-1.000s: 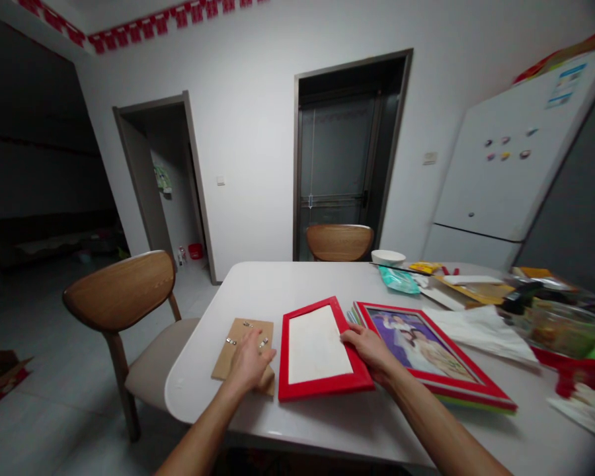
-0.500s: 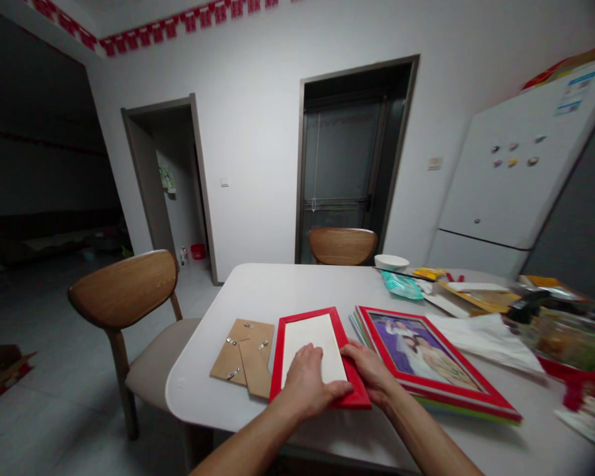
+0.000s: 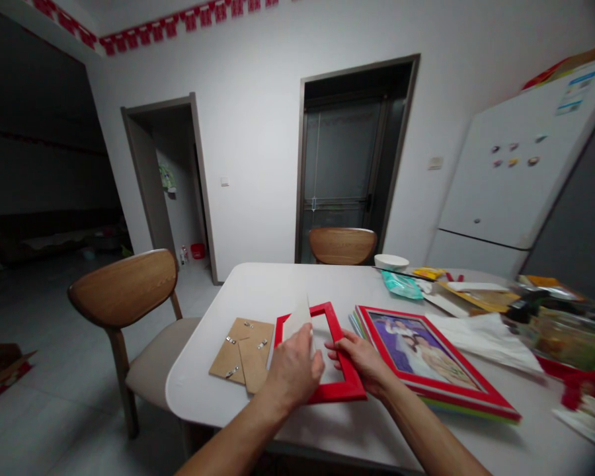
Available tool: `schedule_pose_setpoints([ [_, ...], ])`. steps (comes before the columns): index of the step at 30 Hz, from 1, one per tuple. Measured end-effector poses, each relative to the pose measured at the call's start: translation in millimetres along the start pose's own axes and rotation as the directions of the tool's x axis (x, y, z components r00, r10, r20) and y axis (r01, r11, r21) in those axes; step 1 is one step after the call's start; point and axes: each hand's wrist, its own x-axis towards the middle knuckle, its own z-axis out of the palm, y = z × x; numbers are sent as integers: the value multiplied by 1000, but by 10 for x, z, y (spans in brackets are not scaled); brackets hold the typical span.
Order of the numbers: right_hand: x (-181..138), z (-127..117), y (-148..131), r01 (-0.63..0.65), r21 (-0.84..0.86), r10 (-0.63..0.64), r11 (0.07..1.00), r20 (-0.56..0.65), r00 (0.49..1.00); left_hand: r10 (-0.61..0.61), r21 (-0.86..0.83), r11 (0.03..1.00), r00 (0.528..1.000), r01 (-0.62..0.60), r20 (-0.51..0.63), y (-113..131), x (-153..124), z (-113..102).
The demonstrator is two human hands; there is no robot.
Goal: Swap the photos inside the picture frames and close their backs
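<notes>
A white sheet [image 3: 298, 318] is pinched in my left hand [image 3: 293, 365] and stands tilted up out of the opening of a red picture frame [image 3: 336, 390]. My right hand [image 3: 361, 359] grips the right side of that frame, its fingers reaching round into the opening. Left of the frame lies a brown backing board [image 3: 227, 350] with small metal clips and a stand leg [image 3: 254, 365]. To the right, a larger red frame [image 3: 496, 400] with a wedding photo [image 3: 421, 350] rests on top of a stack of frames.
The white table [image 3: 258, 284] also carries a teal packet [image 3: 401, 285], a white bowl [image 3: 391, 262], crumpled white wrapping [image 3: 486, 340] and clutter along its right side. Wooden chairs stand at the left [image 3: 129, 291] and far side [image 3: 343, 246].
The white sheet lay flat in the red frame under my left hand; now that hand has lifted it at an angle, and the table shows through the opening. The frame shifted slightly.
</notes>
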Motion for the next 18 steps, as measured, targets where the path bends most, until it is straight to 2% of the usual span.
schedule_pose_setpoints([
  [3, 61, -52, 128, -11, -107, 5, 994, -58, 998, -134, -115, 986, 984, 121, -118, -181, 34, -259],
  [5, 103, -89, 221, -11, -198, -9, 980, -99, 995, -228, -191, 962, 957, 194, -178, -364, 36, -424],
  [8, 169, -138, 312, 8, -346, -61, 938, -144, 988, -370, -327, 897, 909, 297, -190, -664, 0, -562],
  [13, 255, -212, 316, 79, -530, -219, 844, -205, 954, -544, -584, 706, 835, 402, -83, -999, -111, -483],
  [18, 216, -209, 300, 160, -564, -312, 810, -183, 932, -577, -754, 538, 816, 377, -4, -1048, -190, -358],
])
